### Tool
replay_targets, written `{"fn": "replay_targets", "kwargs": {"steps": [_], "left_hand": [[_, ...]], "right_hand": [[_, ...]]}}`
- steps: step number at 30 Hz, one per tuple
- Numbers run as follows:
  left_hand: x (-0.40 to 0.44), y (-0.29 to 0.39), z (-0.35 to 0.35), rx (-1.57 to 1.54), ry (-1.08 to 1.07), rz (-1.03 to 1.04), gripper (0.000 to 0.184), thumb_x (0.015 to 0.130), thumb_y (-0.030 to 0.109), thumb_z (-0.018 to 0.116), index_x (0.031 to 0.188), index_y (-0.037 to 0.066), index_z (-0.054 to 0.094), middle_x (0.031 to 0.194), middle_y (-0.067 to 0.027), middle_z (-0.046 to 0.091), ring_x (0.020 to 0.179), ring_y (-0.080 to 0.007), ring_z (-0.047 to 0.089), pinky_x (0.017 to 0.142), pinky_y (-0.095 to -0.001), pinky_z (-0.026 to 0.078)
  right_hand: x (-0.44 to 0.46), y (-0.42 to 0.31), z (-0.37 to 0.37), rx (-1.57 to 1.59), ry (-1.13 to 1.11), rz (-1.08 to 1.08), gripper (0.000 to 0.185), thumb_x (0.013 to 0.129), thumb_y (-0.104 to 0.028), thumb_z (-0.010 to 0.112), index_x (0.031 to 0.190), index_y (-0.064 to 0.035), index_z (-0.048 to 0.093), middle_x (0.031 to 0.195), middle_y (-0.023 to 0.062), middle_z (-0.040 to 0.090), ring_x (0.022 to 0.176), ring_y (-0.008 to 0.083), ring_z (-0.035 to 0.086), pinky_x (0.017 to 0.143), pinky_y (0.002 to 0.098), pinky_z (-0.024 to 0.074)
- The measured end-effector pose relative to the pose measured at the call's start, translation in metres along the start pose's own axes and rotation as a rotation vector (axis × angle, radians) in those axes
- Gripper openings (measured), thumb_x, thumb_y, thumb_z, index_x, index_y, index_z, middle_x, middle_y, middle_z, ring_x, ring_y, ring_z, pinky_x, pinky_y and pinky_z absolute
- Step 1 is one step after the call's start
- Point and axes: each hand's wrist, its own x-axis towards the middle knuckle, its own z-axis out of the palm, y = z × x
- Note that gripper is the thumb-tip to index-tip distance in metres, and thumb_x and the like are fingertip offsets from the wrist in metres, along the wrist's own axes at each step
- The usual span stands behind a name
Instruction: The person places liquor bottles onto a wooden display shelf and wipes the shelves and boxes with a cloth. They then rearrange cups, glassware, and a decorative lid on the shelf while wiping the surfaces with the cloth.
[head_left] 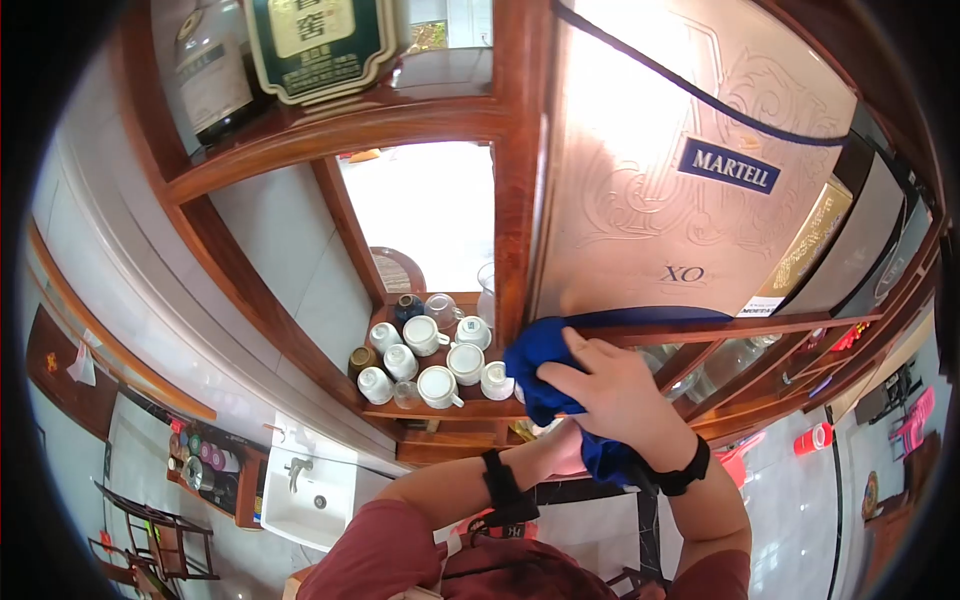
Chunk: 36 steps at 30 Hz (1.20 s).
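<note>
My right hand grips a bunched blue cloth, fingers bent over it. The cloth presses against the wooden shelf edge and post, just below the lower corner of a Martell XO gift bag. A loose end of the cloth hangs beneath my right palm. My left hand is lower, partly behind the cloth and my right hand, and its fingers are hidden. White cups stand upside down in the compartment left of the cloth; the nearest white cup is close beside it.
Above the cups, a bottle and a green-and-gold box stand on a shelf. More boxes line up right of the bag. Glassware sits in lower compartments. A white sink is below left, dark chairs beyond.
</note>
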Motion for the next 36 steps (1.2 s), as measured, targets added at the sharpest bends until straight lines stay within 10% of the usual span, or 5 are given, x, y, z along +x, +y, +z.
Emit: {"fn": "replay_targets", "kwargs": {"steps": [6, 12, 26, 32, 36], "left_hand": [[-0.065, 0.021, 0.018, 0.813, -0.014, 0.306, 0.047, 0.091, 0.034, 0.065, 0.130, 0.011, 0.055, 0.135, -0.0087, 0.056, 0.122, -0.0256, 0.056, 0.104, -0.0437, 0.043], [-0.108, 0.032, 0.035, -0.215, 0.112, 0.750, 0.057, 0.097, 0.022, 0.058, 0.145, 0.012, 0.030, 0.141, -0.0120, 0.047, 0.128, -0.0279, 0.051, 0.105, -0.0454, 0.045], [-0.074, 0.134, 0.087, 1.780, 0.866, 1.771, 0.054, 0.088, 0.016, 0.057, 0.132, -0.006, 0.037, 0.118, -0.0205, 0.049, 0.108, -0.0325, 0.052, 0.093, -0.0438, 0.043], [-0.089, 0.115, 0.155, 0.978, 0.234, 1.523, 0.075, 0.093, 0.046, 0.055, 0.142, 0.000, 0.023, 0.139, -0.0152, 0.036, 0.125, -0.0260, 0.044, 0.105, -0.0414, 0.037], [-0.096, 0.088, 0.188, 0.933, -0.179, 1.030, 0.121, 0.075, 0.084, 0.051, 0.153, 0.002, 0.005, 0.155, -0.0131, 0.024, 0.141, -0.0271, 0.031, 0.116, -0.0438, 0.023]], "right_hand": [[0.009, 0.001, 0.009, 0.161, 0.051, -0.032, 0.053, 0.055, -0.013, 0.077, 0.107, -0.0172, 0.066, 0.124, 0.0255, 0.058, 0.088, 0.0361, 0.064, 0.075, 0.0407, 0.0544], [0.029, -0.013, -0.002, 0.155, 0.293, -0.156, 0.044, 0.061, -0.011, 0.071, 0.104, -0.0170, 0.070, 0.117, 0.0185, 0.060, 0.090, 0.0346, 0.062, 0.075, 0.0381, 0.0543], [0.085, -0.019, -0.058, 0.180, 0.316, -0.074, 0.040, 0.076, -0.012, 0.073, 0.115, -0.0105, 0.067, 0.121, 0.0212, 0.052, 0.104, 0.0384, 0.058, 0.086, 0.0412, 0.0511], [0.055, -0.046, -0.069, 0.287, 0.371, -0.180, 0.083, 0.061, -0.033, 0.091, 0.132, -0.0074, 0.056, 0.150, 0.0353, 0.017, 0.136, 0.0530, 0.028, 0.110, 0.0535, 0.0310], [0.036, -0.016, -0.073, 0.254, 0.752, -0.144, 0.067, 0.061, -0.025, 0.092, 0.119, -0.0061, 0.065, 0.139, 0.0272, 0.042, 0.127, 0.0446, 0.046, 0.104, 0.0494, 0.0412]]}}
